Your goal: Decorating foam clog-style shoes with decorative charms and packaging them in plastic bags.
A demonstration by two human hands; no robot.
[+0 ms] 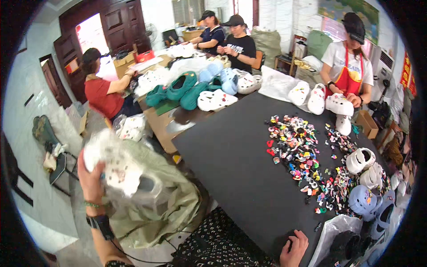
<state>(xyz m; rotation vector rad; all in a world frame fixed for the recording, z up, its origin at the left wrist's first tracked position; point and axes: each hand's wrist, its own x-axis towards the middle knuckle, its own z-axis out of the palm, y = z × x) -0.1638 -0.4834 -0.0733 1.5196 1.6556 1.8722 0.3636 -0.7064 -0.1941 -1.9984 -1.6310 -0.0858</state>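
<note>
My left hand [92, 180] is closed on a pair of white clogs [122, 171] wrapped in a clear plastic bag. The clogs are above a large green woven sack [178, 213], to the left of the black table [231, 147]. Motion smears the bag's upper part. At the near edge of the table rests my right hand [294, 249], holding nothing, its fingers loosely bent and apart on the surface. Just right of it lies a clear plastic bag [327, 233] with dark shoes [344, 244] in it.
Small colourful shoe charms [298, 151] spread over the table's right side. Blue clogs [362, 202] and white clogs [360, 161] line the right edge. Green clogs [182, 86] are piled at the far left. A person in a red apron [347, 66] handles white clogs opposite; several others sit farther back.
</note>
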